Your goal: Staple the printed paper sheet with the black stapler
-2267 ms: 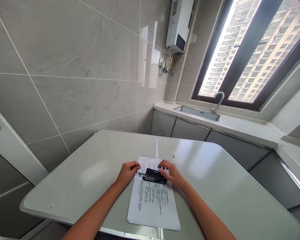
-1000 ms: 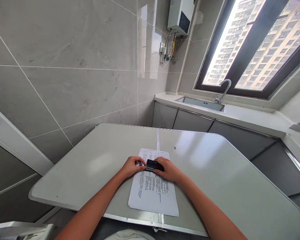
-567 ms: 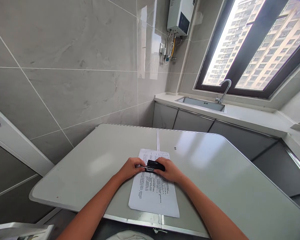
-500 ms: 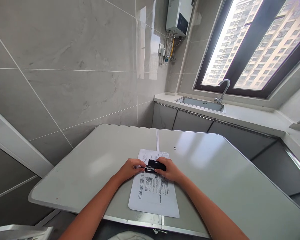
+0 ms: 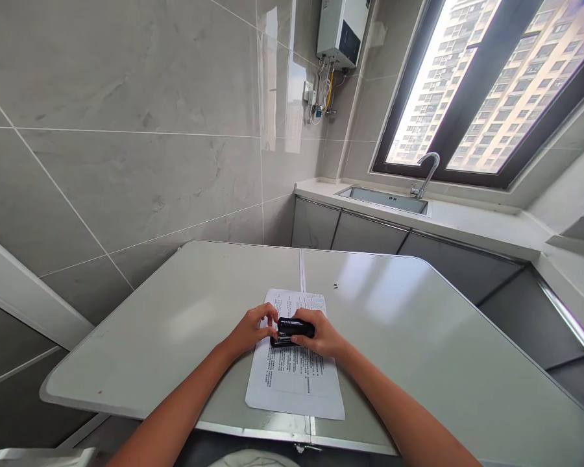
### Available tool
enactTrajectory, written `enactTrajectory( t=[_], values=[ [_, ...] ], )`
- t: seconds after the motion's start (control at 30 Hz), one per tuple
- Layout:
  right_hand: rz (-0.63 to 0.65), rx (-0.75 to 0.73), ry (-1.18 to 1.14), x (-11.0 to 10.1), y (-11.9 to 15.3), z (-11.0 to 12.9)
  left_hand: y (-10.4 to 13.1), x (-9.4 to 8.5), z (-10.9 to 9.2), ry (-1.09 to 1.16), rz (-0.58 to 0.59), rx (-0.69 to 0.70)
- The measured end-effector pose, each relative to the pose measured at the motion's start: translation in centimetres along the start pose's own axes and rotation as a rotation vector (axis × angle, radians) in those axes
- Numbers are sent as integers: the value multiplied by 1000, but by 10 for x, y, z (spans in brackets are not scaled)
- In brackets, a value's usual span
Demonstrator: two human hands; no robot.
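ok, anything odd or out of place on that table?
Tiny dark bits look stray: on the table beyond the printed sheet, apart from the black stapler, too small to identify. A brownish speck shows near the table's left corner. No spill visible.

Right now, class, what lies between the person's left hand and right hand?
In the head view, a black stapler lies between the left hand and the right hand, with printed paper beneath it.
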State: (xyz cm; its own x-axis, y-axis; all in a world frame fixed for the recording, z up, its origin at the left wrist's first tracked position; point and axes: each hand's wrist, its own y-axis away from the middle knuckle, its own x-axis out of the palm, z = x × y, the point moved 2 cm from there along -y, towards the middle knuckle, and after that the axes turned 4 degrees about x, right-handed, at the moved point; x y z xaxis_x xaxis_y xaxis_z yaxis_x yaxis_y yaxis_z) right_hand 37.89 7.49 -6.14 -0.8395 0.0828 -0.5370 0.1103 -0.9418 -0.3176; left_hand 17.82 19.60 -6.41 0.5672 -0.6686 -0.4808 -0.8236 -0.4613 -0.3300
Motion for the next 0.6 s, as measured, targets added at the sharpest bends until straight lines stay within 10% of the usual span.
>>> enactTrajectory(
  t=[0.4, 0.6],
  values=[
    [-79, 205, 91, -2, -1, -13, -4, -8, 1, -302, -47, 59],
    [-205, 294, 183, -50, 2, -20, 1, -5, 17, -521, 141, 104]
  ],
)
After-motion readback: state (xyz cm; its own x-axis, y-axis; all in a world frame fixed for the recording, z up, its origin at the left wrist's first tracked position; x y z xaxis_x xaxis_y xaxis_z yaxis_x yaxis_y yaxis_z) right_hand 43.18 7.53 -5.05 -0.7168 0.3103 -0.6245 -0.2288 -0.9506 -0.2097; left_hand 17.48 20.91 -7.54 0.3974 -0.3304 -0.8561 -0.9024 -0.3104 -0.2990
